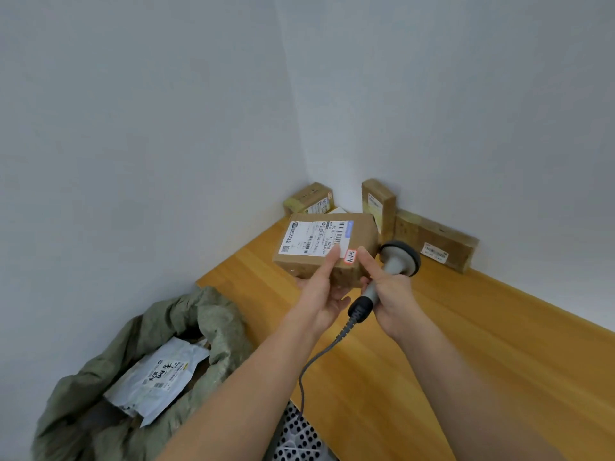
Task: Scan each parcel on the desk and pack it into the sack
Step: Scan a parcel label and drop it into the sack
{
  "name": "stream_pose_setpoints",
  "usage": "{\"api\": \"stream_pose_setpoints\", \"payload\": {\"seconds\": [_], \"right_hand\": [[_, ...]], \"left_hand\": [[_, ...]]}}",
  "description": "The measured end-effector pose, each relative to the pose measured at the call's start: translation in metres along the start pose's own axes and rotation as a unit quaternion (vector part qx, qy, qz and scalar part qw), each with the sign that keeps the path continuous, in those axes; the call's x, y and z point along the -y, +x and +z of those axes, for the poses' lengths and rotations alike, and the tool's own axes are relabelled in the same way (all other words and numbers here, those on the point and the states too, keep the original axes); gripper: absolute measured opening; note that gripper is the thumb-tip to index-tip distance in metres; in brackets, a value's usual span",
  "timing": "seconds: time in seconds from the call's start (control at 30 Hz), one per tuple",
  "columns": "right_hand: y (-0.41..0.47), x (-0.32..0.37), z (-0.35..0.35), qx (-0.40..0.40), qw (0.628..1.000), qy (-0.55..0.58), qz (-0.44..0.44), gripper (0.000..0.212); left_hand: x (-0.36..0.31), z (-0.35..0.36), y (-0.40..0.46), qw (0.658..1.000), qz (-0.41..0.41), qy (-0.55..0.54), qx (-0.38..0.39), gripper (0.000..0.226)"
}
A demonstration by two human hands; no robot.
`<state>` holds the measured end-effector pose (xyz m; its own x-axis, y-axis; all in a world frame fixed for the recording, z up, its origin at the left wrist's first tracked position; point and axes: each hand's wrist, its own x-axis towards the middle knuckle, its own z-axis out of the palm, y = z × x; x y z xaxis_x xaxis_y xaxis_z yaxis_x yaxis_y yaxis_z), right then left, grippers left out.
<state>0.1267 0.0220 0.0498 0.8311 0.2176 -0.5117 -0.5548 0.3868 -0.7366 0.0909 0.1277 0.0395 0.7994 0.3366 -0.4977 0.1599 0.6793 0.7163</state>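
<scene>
Sack [100, 377]: open below the left forearm, 1 white mailer already inside.
Left hand [321, 296]: grips the cardboard parcel [327, 246] from beneath, thumb on its label.
Right hand [387, 294]: wrapped round the barcode scanner [387, 271], just right of the parcel.
Advice: lift the thumb off the barcode and turn the scanner head toward the label.
Desk [466, 361]: 3 boxes wait beyond the grip.

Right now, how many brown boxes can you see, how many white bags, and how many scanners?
Brown boxes: 4. One held box in the left hand, a corner box, an upright box and a long box on the desk.
White bags: 1, the white bag in the sack.
Scanners: 1, the scanner in the right hand.
Total: 6.
</scene>
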Motion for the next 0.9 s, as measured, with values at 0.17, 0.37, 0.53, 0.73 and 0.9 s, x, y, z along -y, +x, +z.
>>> {"api": "stream_pose_setpoints", "payload": {"seconds": [0.17,0.37,0.53,0.73,0.9], "right_hand": [[0.002,0.006,-0.01,-0.004,0.999,-0.034,-0.042,0.134],[0.01,0.028,-0.036,-0.002,0.991,-0.115,-0.065,0.115],[0.012,0.063,-0.058,0.099,0.97,-0.216,-0.052,0.075],[0.009,0.085,-0.048,0.213,0.921,-0.325,-0.023,0.081],[0.012,0.076,-0.047,0.218,0.92,-0.324,-0.005,0.064]], "left_hand": [[-0.005,0.002,0.001,0.996,-0.021,0.089,0.022,0.079],[-0.049,-0.024,0.001,0.956,-0.064,0.284,-0.017,0.117],[-0.094,-0.045,0.004,0.884,-0.016,0.466,0.021,0.126],[-0.098,-0.031,-0.013,0.833,-0.113,0.488,0.237,0.038],[-0.1,-0.04,-0.009,0.842,-0.13,0.476,0.218,0.032]]}}
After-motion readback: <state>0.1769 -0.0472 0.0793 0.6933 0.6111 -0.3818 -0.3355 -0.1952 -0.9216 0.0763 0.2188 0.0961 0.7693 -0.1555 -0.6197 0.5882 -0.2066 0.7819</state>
